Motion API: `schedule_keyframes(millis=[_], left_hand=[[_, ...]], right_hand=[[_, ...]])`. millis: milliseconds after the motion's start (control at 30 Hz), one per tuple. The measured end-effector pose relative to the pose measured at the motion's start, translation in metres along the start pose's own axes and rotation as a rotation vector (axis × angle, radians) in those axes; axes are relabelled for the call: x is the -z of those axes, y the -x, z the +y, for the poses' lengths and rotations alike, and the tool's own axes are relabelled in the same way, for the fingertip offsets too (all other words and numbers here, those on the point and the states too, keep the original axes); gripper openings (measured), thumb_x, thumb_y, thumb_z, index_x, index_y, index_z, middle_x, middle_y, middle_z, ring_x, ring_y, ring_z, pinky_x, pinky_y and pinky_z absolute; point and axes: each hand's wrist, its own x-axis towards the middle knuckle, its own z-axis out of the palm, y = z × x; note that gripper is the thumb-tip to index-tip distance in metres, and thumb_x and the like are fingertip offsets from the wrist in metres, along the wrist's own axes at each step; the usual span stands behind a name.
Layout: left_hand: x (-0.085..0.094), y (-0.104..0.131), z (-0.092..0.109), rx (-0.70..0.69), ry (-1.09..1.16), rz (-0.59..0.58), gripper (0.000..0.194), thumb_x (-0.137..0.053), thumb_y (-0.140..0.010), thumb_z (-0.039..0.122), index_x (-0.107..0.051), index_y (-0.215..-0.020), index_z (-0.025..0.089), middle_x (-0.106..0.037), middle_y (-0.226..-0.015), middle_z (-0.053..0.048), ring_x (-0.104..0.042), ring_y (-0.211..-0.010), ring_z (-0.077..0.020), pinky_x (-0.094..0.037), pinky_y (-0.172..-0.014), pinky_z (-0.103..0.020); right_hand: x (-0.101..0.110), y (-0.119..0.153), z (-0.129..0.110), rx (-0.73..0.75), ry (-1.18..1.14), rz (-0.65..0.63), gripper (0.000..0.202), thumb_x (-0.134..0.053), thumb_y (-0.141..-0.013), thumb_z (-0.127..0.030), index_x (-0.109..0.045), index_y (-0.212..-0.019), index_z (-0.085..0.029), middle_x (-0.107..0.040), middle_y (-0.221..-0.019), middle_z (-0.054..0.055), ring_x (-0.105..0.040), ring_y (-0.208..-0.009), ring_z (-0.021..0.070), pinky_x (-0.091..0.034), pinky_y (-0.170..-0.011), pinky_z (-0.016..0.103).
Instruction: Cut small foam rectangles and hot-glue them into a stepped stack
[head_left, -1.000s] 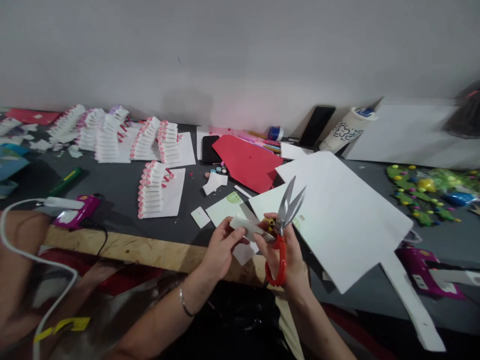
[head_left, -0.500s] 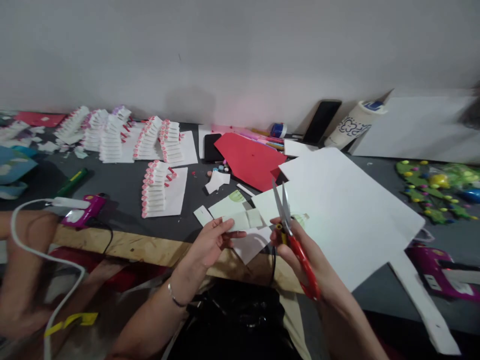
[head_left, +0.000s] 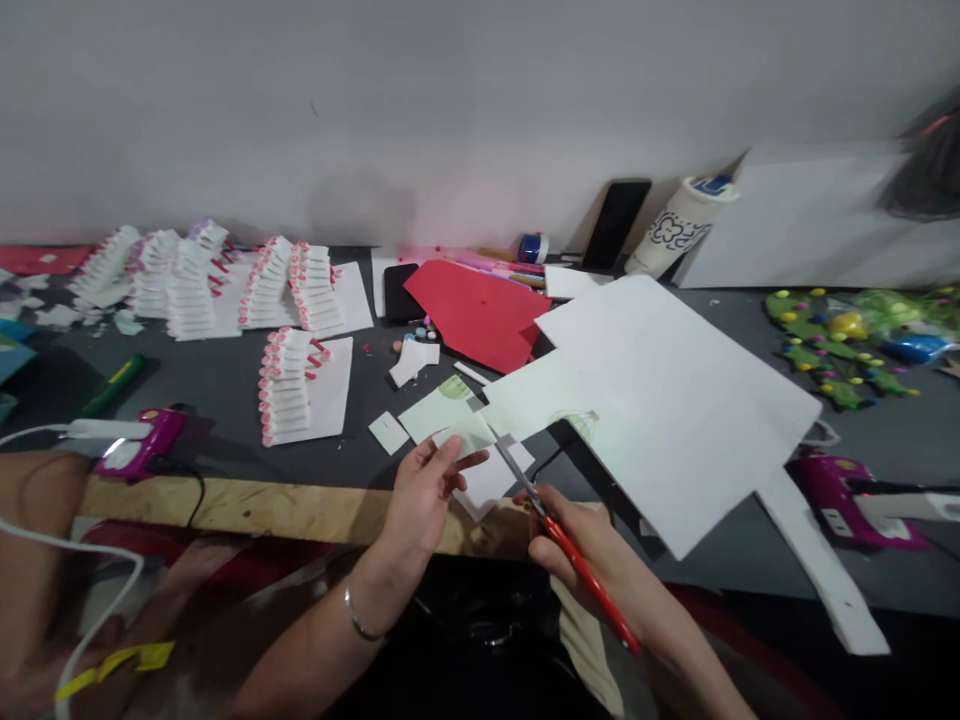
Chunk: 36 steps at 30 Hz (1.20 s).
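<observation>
My left hand [head_left: 424, 490] pinches a small pale-green paper piece [head_left: 465, 436] just above the table's wooden front edge. My right hand [head_left: 581, 550] grips red-handled scissors [head_left: 559, 540], and the metal blades point up and left, their tips touching the right side of that piece. A large white sheet [head_left: 660, 400] lies right of the hands. More pale-green and white paper offcuts [head_left: 431, 412] lie just beyond my left hand.
Rows of white tags with pink tips [head_left: 289, 385] cover the left of the dark table. A red sheet [head_left: 476, 310], a phone [head_left: 613, 225] and a tube [head_left: 675, 228] lie at the back. Purple glue guns [head_left: 139, 440] [head_left: 851, 490] sit at both sides. Another person's arm [head_left: 37, 540] is at far left.
The scissors swung down from pointing upward, blades closing, to meet the paper piece. My right hand dropped lower; my left hand kept the piece and shifted slightly left.
</observation>
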Motion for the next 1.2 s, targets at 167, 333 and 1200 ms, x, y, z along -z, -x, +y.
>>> schedule_keyframes(millis=[167, 333, 1200], left_hand=[[-0.003, 0.003, -0.008, -0.088, -0.073, -0.010, 0.034, -0.088, -0.061, 0.032, -0.067, -0.080, 0.015, -0.073, -0.078, -0.002, -0.075, -0.072, -0.0205, -0.037, -0.047, -0.018], [-0.004, 0.003, -0.006, -0.112, -0.092, 0.017, 0.032, -0.087, -0.062, 0.031, -0.068, -0.083, 0.015, -0.074, -0.081, -0.004, -0.074, -0.070, -0.0199, -0.037, -0.046, -0.019], [0.000, 0.005, -0.014, -0.035, -0.138, 0.010, 0.034, -0.087, -0.062, 0.035, -0.067, -0.081, 0.015, -0.072, -0.076, -0.002, -0.071, -0.062, -0.0143, -0.035, -0.044, -0.017]], right_hand=[[-0.004, 0.000, 0.002, -0.039, -0.044, 0.000, 0.070, -0.030, -0.086, -0.082, -0.057, -0.101, -0.019, -0.061, -0.069, 0.002, -0.055, -0.059, 0.0177, -0.039, -0.056, 0.028], [-0.004, 0.001, 0.004, -0.023, -0.039, 0.034, 0.067, -0.030, -0.088, -0.080, -0.057, -0.098, -0.020, -0.061, -0.067, 0.002, -0.056, -0.059, 0.0178, -0.039, -0.056, 0.028], [-0.023, 0.003, 0.019, -0.151, 0.129, 0.147, 0.065, -0.041, -0.083, -0.081, -0.063, -0.097, -0.022, -0.070, -0.069, 0.005, -0.068, -0.063, 0.0237, -0.045, -0.059, 0.029]])
